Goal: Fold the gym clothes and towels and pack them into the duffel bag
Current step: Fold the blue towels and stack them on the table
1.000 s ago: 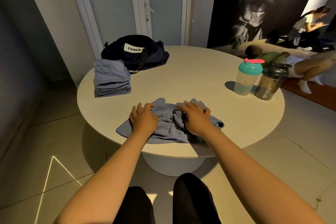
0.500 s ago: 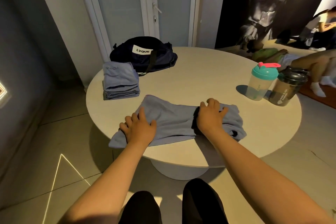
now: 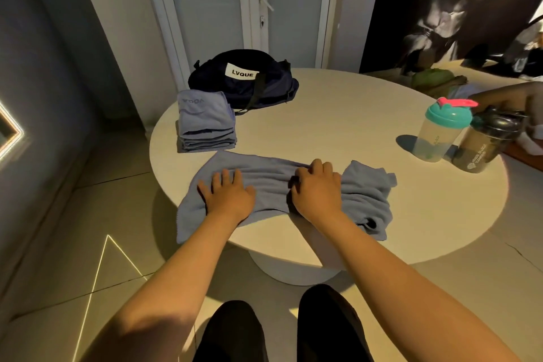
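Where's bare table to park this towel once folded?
Widest bare patch: table centre, bordered by the duffel bag, the loose towel and the teal-lidded shaker. More beyond the dark shaker, toward the far edge. Crowded: left side, folded stack beside the bag; near edge, towel under left hand and right hand.

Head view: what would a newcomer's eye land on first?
Two bare hands on a blue-grey towel spread along the near edge of the round table: left hand flat, right hand with fingers curled into the cloth. At the far left, a stack of folded towels sits in front of a dark duffel bag with a white label. A teal-lidded shaker and a dark shaker stand at the right edge.
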The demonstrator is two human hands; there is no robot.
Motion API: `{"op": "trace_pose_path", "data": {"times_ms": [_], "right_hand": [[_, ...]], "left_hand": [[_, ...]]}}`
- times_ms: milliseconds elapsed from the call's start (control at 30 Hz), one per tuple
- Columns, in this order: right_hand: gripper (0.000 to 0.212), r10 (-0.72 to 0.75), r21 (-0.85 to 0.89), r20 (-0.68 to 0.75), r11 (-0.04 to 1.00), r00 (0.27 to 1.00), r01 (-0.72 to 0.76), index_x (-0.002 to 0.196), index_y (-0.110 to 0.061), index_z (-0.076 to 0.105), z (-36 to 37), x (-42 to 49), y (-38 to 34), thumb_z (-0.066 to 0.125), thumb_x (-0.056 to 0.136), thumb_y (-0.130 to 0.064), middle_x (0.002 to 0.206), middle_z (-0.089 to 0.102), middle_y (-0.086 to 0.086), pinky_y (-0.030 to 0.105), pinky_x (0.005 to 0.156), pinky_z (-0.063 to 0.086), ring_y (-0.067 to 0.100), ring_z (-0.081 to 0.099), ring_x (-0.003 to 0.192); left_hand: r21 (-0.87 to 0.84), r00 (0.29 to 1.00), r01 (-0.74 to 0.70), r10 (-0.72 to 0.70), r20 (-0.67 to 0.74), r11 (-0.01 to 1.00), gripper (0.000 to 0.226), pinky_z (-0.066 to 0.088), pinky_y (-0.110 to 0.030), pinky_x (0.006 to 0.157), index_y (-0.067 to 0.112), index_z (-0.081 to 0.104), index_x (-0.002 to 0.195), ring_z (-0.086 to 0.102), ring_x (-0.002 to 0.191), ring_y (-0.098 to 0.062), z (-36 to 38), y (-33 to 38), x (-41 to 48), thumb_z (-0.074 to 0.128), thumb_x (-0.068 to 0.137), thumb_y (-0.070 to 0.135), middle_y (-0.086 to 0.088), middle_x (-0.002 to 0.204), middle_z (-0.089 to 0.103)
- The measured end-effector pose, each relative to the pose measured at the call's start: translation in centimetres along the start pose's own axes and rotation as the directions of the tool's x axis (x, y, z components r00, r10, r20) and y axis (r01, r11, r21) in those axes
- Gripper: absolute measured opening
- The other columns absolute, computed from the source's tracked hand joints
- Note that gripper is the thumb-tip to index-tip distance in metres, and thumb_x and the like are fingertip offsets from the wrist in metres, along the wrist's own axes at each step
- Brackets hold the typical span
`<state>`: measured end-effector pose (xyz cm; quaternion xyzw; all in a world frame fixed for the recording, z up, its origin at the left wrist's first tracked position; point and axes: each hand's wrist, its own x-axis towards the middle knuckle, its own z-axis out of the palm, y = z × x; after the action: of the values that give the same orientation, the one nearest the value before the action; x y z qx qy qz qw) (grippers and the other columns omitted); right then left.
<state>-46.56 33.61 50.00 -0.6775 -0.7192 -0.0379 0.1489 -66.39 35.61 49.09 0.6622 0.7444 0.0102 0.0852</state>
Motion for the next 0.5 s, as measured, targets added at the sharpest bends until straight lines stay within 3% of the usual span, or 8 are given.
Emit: {"op": "trace_pose_path", "data": {"times_ms": [67,133,200,267,333,400,433,500], "right_hand": [[0.036,0.043,-0.037,0.082,0.999,0.996,-0.040,0.129,-0.016,0.054,0.3,-0.4,0.6,0.040,0.104,-0.037,0.131,0.049,0.014,0.049,0.100,0.032,0.037,0.041,0.122],[0.036,-0.009,0.031,0.143,1.000,0.990,0.005,0.131,-0.018,0.055,0.5,-0.6,1.2,0.039,0.106,-0.039,0.133,0.052,0.012,0.051,0.104,0.033,0.037,0.045,0.122],[0.040,-0.129,0.131,0.198,0.986,0.972,0.104,0.142,-0.021,0.049,0.6,-0.6,1.8,0.037,0.107,-0.036,0.142,0.050,0.010,0.050,0.108,0.031,0.034,0.044,0.129],[0.043,-0.209,0.203,0.231,0.966,0.950,0.164,0.148,-0.019,0.044,0.4,-0.7,2.6,0.038,0.108,-0.032,0.153,0.042,0.007,0.053,0.116,0.021,0.032,0.033,0.142],[0.035,-0.241,0.227,0.114,0.951,0.964,0.211,0.136,-0.015,0.058,0.2,-1.0,3.4,0.046,0.106,-0.026,0.140,0.053,0.010,0.054,0.110,0.031,0.035,0.043,0.133],[0.025,-0.146,0.185,-0.061,0.970,0.987,0.155,0.113,-0.010,0.070,0.0,-1.4,4.1,0.052,0.101,-0.023,0.112,0.062,0.013,0.047,0.087,0.043,0.038,0.053,0.107],[0.023,-0.060,0.150,-0.129,0.985,0.990,0.080,0.105,-0.009,0.071,-0.2,-1.5,4.4,0.054,0.099,-0.023,0.103,0.060,0.012,0.044,0.079,0.040,0.037,0.053,0.100],[0.023,0.078,0.066,-0.209,0.996,0.975,-0.065,0.103,-0.013,0.070,-0.9,-1.9,5.2,0.054,0.096,-0.028,0.104,0.058,0.010,0.042,0.081,0.033,0.035,0.048,0.102]], "left_hand": [[-0.005,0.991,-0.051,0.050,-0.125,0.999,0.058,0.003,-0.054,0.123,0.024,0.013,0.160,0.006,0.153,-0.030,-0.4,1.0,-0.4,0.030,0.107,0.038,-0.009,0.168,0.007],[-0.173,0.949,-0.276,0.240,-0.206,0.945,0.050,0.020,-0.049,0.120,0.026,0.031,0.156,0.019,0.149,-0.028,0.0,2.5,-0.9,0.038,0.106,0.031,-0.003,0.164,0.025],[-0.280,0.926,-0.375,0.344,-0.155,0.884,0.049,0.023,-0.045,0.121,0.030,0.035,0.154,0.023,0.148,-0.025,0.9,3.7,-1.4,0.038,0.106,0.041,0.003,0.162,0.032],[-0.225,0.937,-0.346,0.345,-0.048,0.911,0.058,0.011,-0.044,0.124,0.034,0.022,0.159,0.010,0.153,-0.022,1.6,4.1,-1.3,0.033,0.105,0.052,0.005,0.167,0.017],[-0.132,0.954,-0.296,0.300,0.015,0.946,0.064,0.001,-0.048,0.125,0.034,0.009,0.161,-0.001,0.155,-0.019,1.5,4.4,-1.1,0.028,0.104,0.055,0.006,0.169,0.003],[-0.070,0.973,-0.225,0.228,0.042,0.972,0.065,-0.005,-0.052,0.123,0.028,0.003,0.162,-0.003,0.155,-0.019,0.9,4.8,-0.9,0.024,0.105,0.051,0.004,0.169,-0.002],[-0.032,0.982,-0.183,0.184,0.042,0.983,0.064,-0.006,-0.054,0.122,0.025,0.003,0.162,-0.001,0.156,-0.020,0.6,5.1,-0.8,0.024,0.105,0.048,0.001,0.169,-0.002],[0.036,0.993,-0.122,0.122,-0.007,0.992,0.063,-0.005,-0.056,0.122,0.021,0.006,0.161,0.005,0.155,-0.024,0.2,6.2,-1.1,0.030,0.106,0.039,-0.004,0.169,0.005]]}}
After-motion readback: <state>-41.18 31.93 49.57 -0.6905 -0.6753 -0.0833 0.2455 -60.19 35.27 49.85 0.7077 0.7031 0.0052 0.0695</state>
